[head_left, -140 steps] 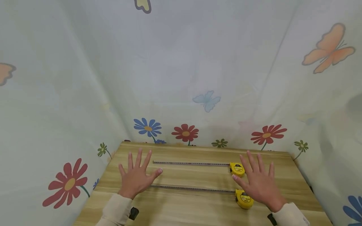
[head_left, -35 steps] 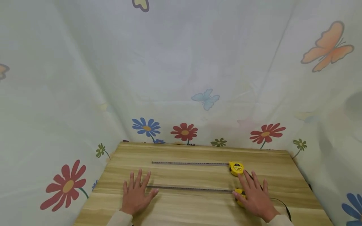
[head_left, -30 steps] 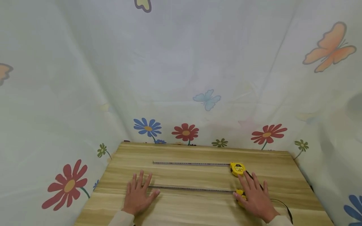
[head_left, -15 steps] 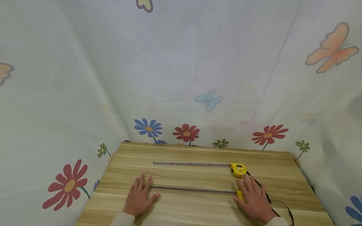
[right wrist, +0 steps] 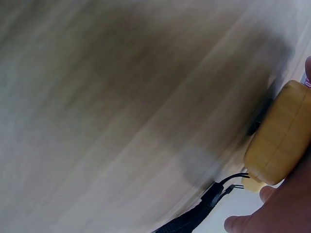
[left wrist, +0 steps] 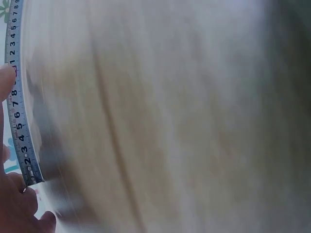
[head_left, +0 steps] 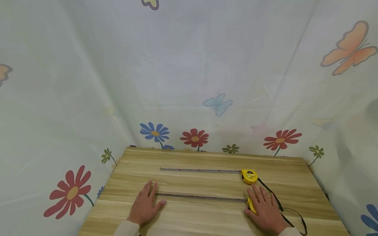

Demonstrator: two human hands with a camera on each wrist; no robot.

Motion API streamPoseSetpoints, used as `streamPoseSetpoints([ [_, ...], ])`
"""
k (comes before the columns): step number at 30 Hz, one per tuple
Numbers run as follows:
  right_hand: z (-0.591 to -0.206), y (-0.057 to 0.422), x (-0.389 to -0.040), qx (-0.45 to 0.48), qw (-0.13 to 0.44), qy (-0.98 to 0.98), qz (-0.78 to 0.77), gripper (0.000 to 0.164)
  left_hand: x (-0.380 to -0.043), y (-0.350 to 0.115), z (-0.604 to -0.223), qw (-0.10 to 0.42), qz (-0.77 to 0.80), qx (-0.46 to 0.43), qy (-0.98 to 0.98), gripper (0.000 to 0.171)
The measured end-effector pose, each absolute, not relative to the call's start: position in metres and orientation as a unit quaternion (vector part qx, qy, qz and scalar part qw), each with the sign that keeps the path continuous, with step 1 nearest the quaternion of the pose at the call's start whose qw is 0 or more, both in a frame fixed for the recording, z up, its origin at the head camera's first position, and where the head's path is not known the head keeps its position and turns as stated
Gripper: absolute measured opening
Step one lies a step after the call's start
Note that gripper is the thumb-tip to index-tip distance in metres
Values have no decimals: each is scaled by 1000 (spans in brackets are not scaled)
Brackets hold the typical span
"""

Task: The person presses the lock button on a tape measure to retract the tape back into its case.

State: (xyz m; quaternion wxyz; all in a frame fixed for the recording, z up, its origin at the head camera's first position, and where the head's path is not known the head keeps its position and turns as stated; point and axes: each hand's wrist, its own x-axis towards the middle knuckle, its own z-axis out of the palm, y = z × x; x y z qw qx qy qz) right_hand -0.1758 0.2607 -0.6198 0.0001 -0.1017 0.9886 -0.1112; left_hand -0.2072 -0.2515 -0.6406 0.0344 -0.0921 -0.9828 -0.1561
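Observation:
My left hand (head_left: 144,205) lies palm down at the hook end of the nearer tape measure's extended blade (head_left: 200,196). Its fingers look straight in the head view, with the thumb spread aside. In the left wrist view, fingertips (left wrist: 29,199) show around the end of the numbered blade (left wrist: 19,121). Over the nearer tape measure's yellow case (head_left: 251,206) rests my right hand (head_left: 264,209), fingers extended and covering most of it. From the right wrist, the case (right wrist: 282,133) appears beside the hand, its black strap (right wrist: 194,211) trailing off.
Farther back lies a second yellow tape measure (head_left: 249,176), its blade (head_left: 200,169) drawn out to the left, parallel to the nearer one. Its black strap (head_left: 271,193) runs toward my right hand. Flower-printed curtain (head_left: 177,82) surrounds the wood-grain table (head_left: 206,221).
Both hands have come down and closer to the table; their fingers, spread wide before, are now closer together. The right hand covers more of the nearer case. Both blades stay extended.

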Motion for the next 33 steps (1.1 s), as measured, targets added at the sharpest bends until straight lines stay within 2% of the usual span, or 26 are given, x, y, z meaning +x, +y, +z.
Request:
streamPoseSetpoints([
  [6, -619, 263, -176, -112, 5, 988, -107, 84, -210, -256, -637, 32, -167, -108, -979, 84],
  [10, -616, 264, -176, -126, 6, 987, -97, 84, -213, -261, -635, 33, -210, -111, -971, 72],
  [17, -613, 266, -177, -143, 23, 981, -128, 81, -218, -269, -638, 109, -266, -97, -953, 50],
  [20, -613, 267, -177, -146, 33, 978, -142, 80, -220, -271, -640, 125, -272, -92, -950, 44],
  [27, -609, 270, -177, -142, 69, 976, -154, 75, -225, -279, -637, 91, -301, -51, -948, 38],
  [33, -604, 269, -178, -143, 76, 976, -148, 70, -227, -289, -630, 76, -299, -39, -950, 29],
])
